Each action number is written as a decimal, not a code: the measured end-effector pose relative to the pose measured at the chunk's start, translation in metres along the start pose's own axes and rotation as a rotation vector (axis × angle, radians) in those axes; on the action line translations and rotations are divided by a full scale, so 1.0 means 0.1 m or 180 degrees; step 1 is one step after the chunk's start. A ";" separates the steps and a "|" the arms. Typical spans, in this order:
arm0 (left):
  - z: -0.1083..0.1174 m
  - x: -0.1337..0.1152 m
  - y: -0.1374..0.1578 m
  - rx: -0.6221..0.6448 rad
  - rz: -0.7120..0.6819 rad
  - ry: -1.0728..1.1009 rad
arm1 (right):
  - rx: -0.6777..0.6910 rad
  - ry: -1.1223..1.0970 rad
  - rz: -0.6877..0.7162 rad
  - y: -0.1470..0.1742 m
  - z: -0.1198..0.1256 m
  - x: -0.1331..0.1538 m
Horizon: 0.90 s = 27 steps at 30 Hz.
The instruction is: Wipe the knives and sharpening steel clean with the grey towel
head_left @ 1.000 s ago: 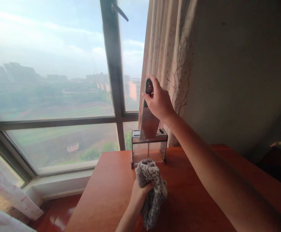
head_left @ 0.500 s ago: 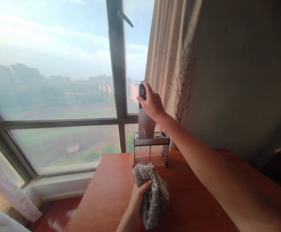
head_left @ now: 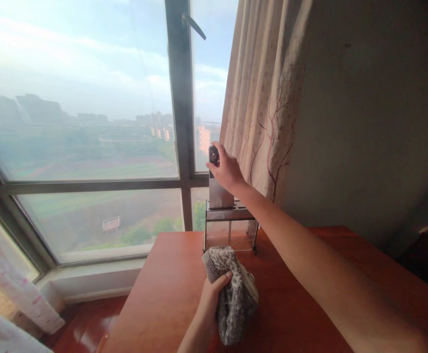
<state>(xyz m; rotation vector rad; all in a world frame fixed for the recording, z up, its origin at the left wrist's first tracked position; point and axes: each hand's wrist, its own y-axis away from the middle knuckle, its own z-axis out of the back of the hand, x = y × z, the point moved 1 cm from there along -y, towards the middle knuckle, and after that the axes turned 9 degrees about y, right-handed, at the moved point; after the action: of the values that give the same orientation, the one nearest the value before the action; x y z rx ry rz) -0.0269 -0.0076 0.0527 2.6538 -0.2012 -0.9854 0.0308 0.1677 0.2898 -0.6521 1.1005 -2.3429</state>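
My right hand [head_left: 230,169] grips the dark handle of a cleaver [head_left: 220,195]. The cleaver stands upright, its broad blade partly down in the left part of a knife rack [head_left: 228,214] with a slotted top and clear panels. Closer to me, my left hand [head_left: 211,296] is closed around a bunched grey-and-white fluffy cloth [head_left: 237,306], thumb on top. The cloth is just in front of the rack, above the table. The lower end of the blade cannot be made out inside the rack.
The rack stands near the far edge of a reddish-brown wooden table [head_left: 155,289]. Behind it are a window frame [head_left: 182,122] and a beige curtain [head_left: 261,98]. A grey wall [head_left: 354,137] rises on the right, and a pale curtain [head_left: 18,294] hangs at lower left.
My right hand has moved down with the cleaver, and more of its blade is inside the rack. My left hand and the cloth have stayed almost where they were.
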 end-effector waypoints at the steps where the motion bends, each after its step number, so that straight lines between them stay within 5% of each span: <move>1: 0.00 0.00 0.00 -0.0013 0.0018 0.0010 | 0.0064 -0.0009 -0.0059 0.05 -0.05 -0.01; 17: 0.06 0.02 -0.05 0.0042 0.0251 0.0240 | 0.0651 -0.0179 -0.0670 0.83 -0.57 -0.18; 23: 0.08 0.02 -0.04 0.0093 0.0374 0.0400 | 0.0653 -0.0147 -0.0334 0.90 -0.35 -0.15; 27: 0.09 0.02 -0.03 0.0060 0.0434 0.0431 | 0.0498 -0.0486 -0.0157 1.24 -0.03 -0.15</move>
<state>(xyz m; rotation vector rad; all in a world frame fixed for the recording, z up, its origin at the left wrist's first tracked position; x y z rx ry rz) -0.0315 -0.0071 0.0441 2.6707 -0.3572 -0.7619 0.0665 0.1072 0.1861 -0.7925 0.8339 -2.3476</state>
